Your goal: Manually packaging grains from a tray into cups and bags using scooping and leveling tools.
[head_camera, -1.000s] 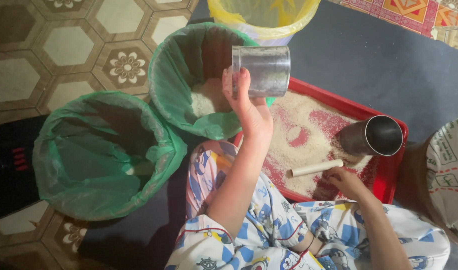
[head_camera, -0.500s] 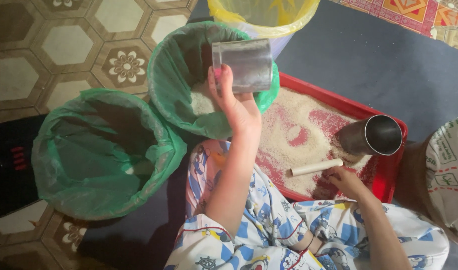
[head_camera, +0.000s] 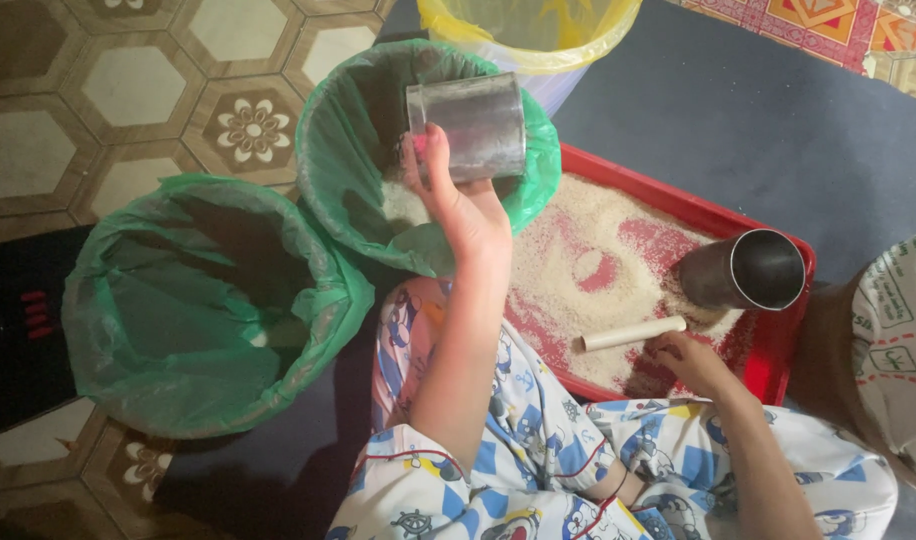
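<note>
My left hand [head_camera: 466, 205] grips a shiny metal cup [head_camera: 468, 125], held on its side with its mouth turned left over the middle green-lined bucket [head_camera: 328, 170]. White rice [head_camera: 403, 205] lies in that bucket. My right hand [head_camera: 690, 360] rests on the rice in the red tray [head_camera: 778, 350], fingers curled at the end of a short white stick [head_camera: 633, 333]; whether they grip it is unclear. A second metal cup [head_camera: 743, 270] lies on its side in the tray.
A larger green-lined bucket [head_camera: 208, 305] stands at the left, and a yellow-lined bucket [head_camera: 533, 35] at the top. A printed sack [head_camera: 903, 350] sits at the right edge. Patterned tiles and a dark mat cover the floor.
My left hand has carried the metal cup leftward from above the tray's edge to over the middle green bucket. The right hand has stayed by the stick.
</note>
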